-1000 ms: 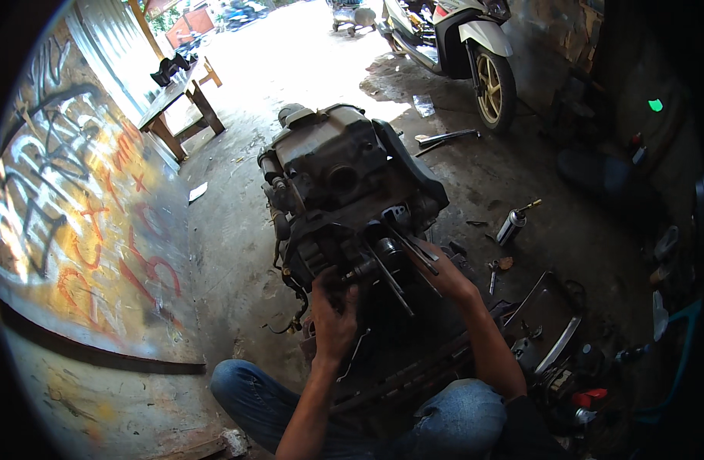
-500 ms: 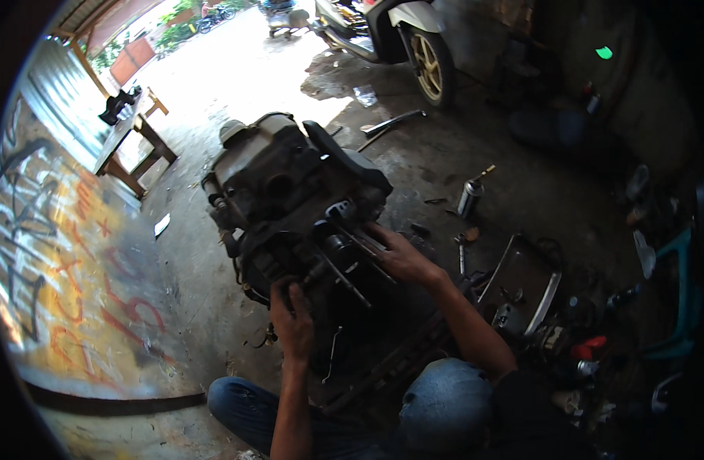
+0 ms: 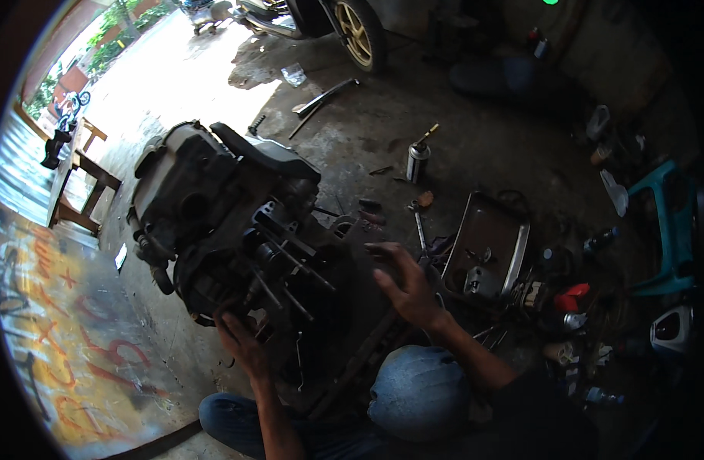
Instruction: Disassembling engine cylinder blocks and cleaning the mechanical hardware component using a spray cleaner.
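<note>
A dark scooter engine (image 3: pixel 191 184) lies on the floor before my knees. Long metal studs (image 3: pixel 302 270) stick out of its near end around a round piston (image 3: pixel 267 251). My left hand (image 3: pixel 243 343) rests against the engine's near left side with fingers stretched out; its fingertips are partly lost in shadow. Off to the right of the studs, my right hand (image 3: pixel 407 285) hovers with fingers curved and apart, nothing visible in it. A thin bent metal rod (image 3: pixel 300 360) lies between my forearms. Deep shadow hides the area beneath the studs.
To the right lie a metal tray (image 3: pixel 525 249) with small parts in it, a wrench (image 3: pixel 420 224) and a red piece (image 3: pixel 572 296). A spray can (image 3: pixel 418 163) stands farther off. A teal stool (image 3: pixel 668 230), a motorbike wheel (image 3: pixel 357 34) and a wooden bench (image 3: pixel 99 175) surround the space.
My right hand has come away from the engine beside the studs and its fingers have spread. My left hand stays at the engine's near side. The view has swung to the right.
</note>
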The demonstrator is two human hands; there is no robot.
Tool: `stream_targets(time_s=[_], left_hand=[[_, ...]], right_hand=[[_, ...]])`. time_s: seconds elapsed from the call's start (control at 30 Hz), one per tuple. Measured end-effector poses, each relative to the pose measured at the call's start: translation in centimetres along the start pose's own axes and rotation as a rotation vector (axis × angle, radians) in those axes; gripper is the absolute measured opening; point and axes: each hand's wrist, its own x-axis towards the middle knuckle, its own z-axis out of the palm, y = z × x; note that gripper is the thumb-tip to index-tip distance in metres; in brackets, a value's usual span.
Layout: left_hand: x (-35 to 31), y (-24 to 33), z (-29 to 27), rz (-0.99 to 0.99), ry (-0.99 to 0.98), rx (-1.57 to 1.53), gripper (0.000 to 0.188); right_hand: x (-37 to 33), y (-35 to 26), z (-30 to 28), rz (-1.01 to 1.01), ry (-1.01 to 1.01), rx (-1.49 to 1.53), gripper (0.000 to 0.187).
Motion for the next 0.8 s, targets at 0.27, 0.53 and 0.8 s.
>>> stream_targets(time_s=[0.27, 0.53, 0.8], left_hand=[[0.7, -1.4, 0.1, -0.129, 0.084, 0.035, 0.051], [1.1, -2.5, 0.6, -0.291, 0.232, -0.005, 0.058], [1.1, -3.6, 0.3, -0.179, 0.214, 0.123, 0.054]], right_hand=[[-21.4, 4.7, -9.9, 0.519, 0.584, -0.260, 0.024], [-34.7, 8.4, -7.6, 0.876, -0.025, -0.874, 0.070], [-36.3, 6.3, -8.5, 0.976, -0.227, -0.854, 0.073]])
